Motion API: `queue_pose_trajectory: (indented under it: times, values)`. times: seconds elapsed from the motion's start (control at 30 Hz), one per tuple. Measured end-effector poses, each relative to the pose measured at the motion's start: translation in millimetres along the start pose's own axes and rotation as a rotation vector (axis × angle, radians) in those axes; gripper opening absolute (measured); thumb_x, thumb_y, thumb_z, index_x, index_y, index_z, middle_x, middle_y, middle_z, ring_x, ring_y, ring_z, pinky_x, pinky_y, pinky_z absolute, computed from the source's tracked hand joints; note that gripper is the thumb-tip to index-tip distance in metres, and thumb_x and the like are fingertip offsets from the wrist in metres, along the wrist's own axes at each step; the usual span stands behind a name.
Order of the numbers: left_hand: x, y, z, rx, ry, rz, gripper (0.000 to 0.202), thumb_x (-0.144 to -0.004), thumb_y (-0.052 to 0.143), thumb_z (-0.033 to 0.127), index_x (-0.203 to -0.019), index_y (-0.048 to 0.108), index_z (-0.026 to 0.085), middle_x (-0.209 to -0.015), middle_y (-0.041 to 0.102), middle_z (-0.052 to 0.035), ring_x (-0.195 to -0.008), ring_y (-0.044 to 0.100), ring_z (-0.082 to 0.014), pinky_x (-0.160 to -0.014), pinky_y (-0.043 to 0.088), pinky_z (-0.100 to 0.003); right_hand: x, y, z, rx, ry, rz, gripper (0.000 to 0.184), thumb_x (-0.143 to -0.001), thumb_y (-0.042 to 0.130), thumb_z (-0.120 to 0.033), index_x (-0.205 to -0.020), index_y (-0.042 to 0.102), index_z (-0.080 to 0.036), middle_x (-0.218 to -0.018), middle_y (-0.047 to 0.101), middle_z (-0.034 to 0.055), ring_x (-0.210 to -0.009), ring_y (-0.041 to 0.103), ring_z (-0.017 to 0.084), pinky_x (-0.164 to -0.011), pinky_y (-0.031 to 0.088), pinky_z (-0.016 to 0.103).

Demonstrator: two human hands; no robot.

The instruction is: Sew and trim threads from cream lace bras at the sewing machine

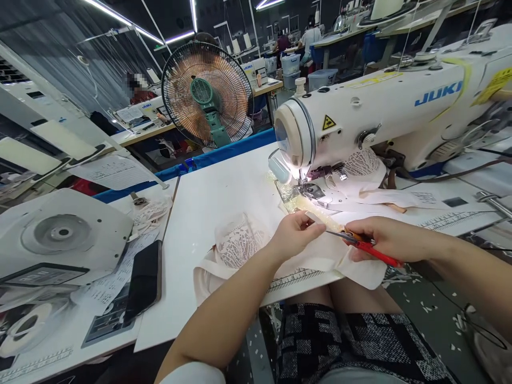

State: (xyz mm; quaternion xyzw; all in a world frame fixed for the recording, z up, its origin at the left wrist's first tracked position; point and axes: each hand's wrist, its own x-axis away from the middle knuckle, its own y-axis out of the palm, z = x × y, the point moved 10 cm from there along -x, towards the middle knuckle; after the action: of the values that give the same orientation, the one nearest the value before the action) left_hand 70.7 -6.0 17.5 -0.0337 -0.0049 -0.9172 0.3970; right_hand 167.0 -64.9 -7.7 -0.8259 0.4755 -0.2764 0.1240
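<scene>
My right hand (378,237) is closed around a pair of scissors (382,256) with red and orange handles. The dark blades point left, towards my left hand (298,232). That hand pinches a pale strip of fabric (314,217) close to the blade tips. Below both hands, a pale garment with a lace cup (242,245) lies along the table's front edge. Just beyond my left hand is the lit needle area of a white sewing machine (344,117). More pale lace fabric (362,164) sits under the machine's arm.
On the left of the white table (204,197) lie a black phone (144,277) and written papers (110,277). A second white machine (64,232) stands there. Behind the table is a large fan (206,96). A printed ruler (296,280) runs along the front edge.
</scene>
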Motion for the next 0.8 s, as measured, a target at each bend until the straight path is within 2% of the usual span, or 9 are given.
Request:
queue_pose_trajectory:
  times: [0.27, 0.43, 0.57, 0.8]
  values:
    - [-0.4, 7.7, 4.6, 0.004, 0.035, -0.097, 0.034, -0.064, 0.071, 0.046, -0.068, 0.059, 0.014, -0.068, 0.054, -0.0001, -0.064, 0.048, -0.0100, -0.061, 0.037, -0.025, -2.9, 1.5, 0.2, 0.119, 0.007, -0.060, 0.035, -0.075, 0.060, -0.046, -0.069, 0.041, -0.018, -0.064, 0.039, -0.0038, -0.058, 0.036, 0.010, -0.049, 0.027, 0.022]
    - [-2.2, -1.2, 3.5, -0.160, 0.089, -0.018, 0.021, -0.071, 0.063, 0.035, -0.070, 0.059, 0.015, -0.071, 0.056, -0.0013, -0.069, 0.049, -0.0120, -0.066, 0.038, -0.027, -1.3, 5.7, -7.4, 0.141, -0.003, -0.104, 0.034, -0.076, 0.059, -0.044, -0.068, 0.038, -0.018, -0.063, 0.038, -0.0039, -0.057, 0.035, 0.010, -0.050, 0.027, 0.022]
    - [-1.9, -6.1, 5.6, -0.297, 0.113, 0.038, 0.017, -0.073, 0.060, 0.032, -0.068, 0.058, 0.015, -0.066, 0.053, 0.0001, -0.066, 0.047, -0.0113, -0.063, 0.037, -0.026, 0.4, 6.8, -10.5, 0.161, 0.004, -0.121, 0.032, -0.074, 0.060, -0.040, -0.067, 0.038, -0.018, -0.064, 0.038, -0.0037, -0.057, 0.035, 0.010, -0.051, 0.028, 0.022]
    - [-0.4, 2.4, 4.3, -0.072, 0.088, -0.028, 0.025, -0.069, 0.066, 0.039, -0.070, 0.058, 0.015, -0.070, 0.055, -0.0013, -0.069, 0.051, -0.0127, -0.067, 0.041, -0.028, -2.9, 5.5, -9.8, 0.149, 0.008, -0.099, 0.036, -0.074, 0.059, -0.044, -0.066, 0.035, -0.019, -0.063, 0.037, -0.0040, -0.057, 0.034, 0.010, -0.050, 0.026, 0.022]
